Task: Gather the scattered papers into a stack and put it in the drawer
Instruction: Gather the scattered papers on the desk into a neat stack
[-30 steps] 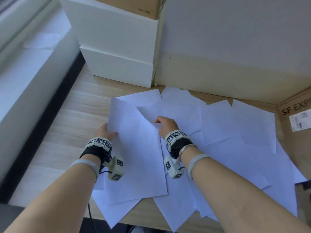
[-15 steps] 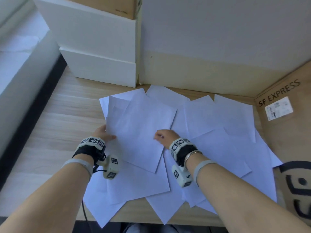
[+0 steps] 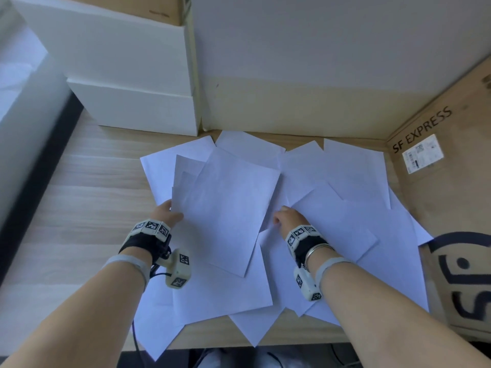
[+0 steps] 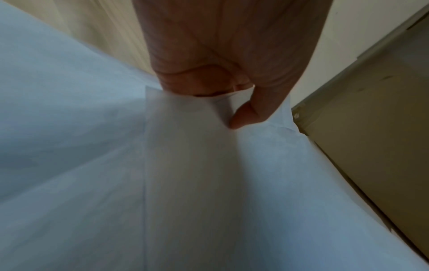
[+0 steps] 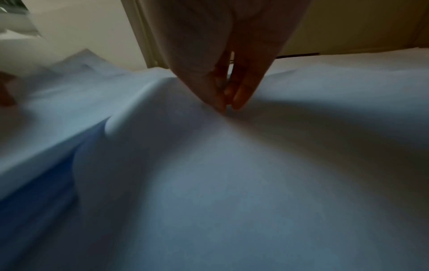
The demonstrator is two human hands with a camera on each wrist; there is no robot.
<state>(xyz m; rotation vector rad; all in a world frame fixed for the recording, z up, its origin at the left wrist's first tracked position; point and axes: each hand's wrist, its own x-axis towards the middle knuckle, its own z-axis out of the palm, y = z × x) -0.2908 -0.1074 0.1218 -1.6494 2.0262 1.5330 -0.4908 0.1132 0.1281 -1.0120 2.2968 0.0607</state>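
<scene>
We have just slid another sheet onto the bundle [image 3: 225, 208] our left hand [image 3: 166, 215] pinches near the table's left; our right hand [image 3: 288, 217] presses straight fingertips on the scattered papers [image 3: 345, 208], still ungathered.

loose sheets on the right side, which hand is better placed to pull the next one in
Right. The right hand already touches those sheets, while the left hand pinches the gathered sheets.

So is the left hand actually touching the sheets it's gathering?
Touching. The left wrist view shows the left hand pinching the edge of the sheets, thumb on top and paper running under the fingers.
</scene>
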